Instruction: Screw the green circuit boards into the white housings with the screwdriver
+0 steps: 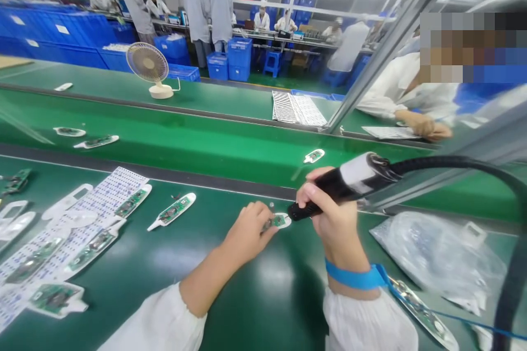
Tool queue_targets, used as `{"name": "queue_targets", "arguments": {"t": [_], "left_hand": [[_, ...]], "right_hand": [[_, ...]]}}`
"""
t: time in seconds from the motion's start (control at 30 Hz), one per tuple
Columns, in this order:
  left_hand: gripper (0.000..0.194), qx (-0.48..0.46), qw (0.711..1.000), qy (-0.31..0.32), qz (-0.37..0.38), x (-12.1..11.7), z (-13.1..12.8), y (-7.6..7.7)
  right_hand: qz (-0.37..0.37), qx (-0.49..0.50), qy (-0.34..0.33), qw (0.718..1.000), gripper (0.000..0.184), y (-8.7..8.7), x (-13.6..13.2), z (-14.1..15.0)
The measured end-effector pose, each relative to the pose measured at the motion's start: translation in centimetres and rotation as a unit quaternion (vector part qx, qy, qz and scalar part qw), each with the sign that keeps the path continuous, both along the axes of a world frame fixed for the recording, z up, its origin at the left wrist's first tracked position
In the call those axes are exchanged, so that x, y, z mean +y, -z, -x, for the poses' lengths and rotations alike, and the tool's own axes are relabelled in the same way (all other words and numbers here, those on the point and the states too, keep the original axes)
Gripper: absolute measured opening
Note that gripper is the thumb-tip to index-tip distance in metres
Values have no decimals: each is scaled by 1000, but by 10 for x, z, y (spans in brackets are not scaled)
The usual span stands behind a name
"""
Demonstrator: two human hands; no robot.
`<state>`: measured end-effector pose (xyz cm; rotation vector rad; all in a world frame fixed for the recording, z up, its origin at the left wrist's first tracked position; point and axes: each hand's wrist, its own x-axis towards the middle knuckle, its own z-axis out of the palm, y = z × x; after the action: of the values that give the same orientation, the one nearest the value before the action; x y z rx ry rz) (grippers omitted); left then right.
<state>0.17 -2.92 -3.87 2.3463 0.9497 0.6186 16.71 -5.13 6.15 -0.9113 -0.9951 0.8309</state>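
Head view: the left hand (pixel 247 233) pinches a small circuit board in a white carrier (pixel 280 221) in a narrow grip, fingertips on its near edge. The board lies on the green bench mat (pixel 267 290), directly in front of the person. The right hand (pixel 331 211) is closed fully around a black corded pen-style power tool (pixel 329 189), whose tip sits just beside the board. Exact contact cannot be confirmed. A blue wrist strap (pixel 356 277) circles the right wrist.

Further boards in carriers, including one (pixel 173 211) near the hands, lie to the left, some on a printed label sheet (pixel 94 214). Whether these are worked or unworked cannot be told, so the count done and remaining is undetermined. A clear plastic bag (pixel 436 263) lies to the right.

Beyond, a belt carries more boards, including one (pixel 313 156). A co-worker's hand (pixel 428 129) rests on papers (pixel 389 131) across the line. A desk fan (pixel 150 68) stands farther back.
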Motion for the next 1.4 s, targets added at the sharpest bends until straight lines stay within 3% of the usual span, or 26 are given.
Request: {"name": "queue_targets", "arguments": {"t": [0.5,0.73,0.9,1.13,1.4], "left_hand": [[6,6,1000,1,28,0,-1,-5],[26,-34,999,4,-33,-5,1,-9],[11,-70,995,6,-70,-5,1,-6],[3,-84,996,6,-39,-3,0,-8],[8,-94,995,-16,2,-2,0,-7]], "right_hand": [[23,-19,-9,1000,15,10,5,7],[-25,16,-63,998,10,-1,-1,1],[-45,21,-108,993,9,-5,-4,2],[-62,12,-115,991,9,-6,-5,5],[-55,26,-81,995,9,-2,-3,9]]}}
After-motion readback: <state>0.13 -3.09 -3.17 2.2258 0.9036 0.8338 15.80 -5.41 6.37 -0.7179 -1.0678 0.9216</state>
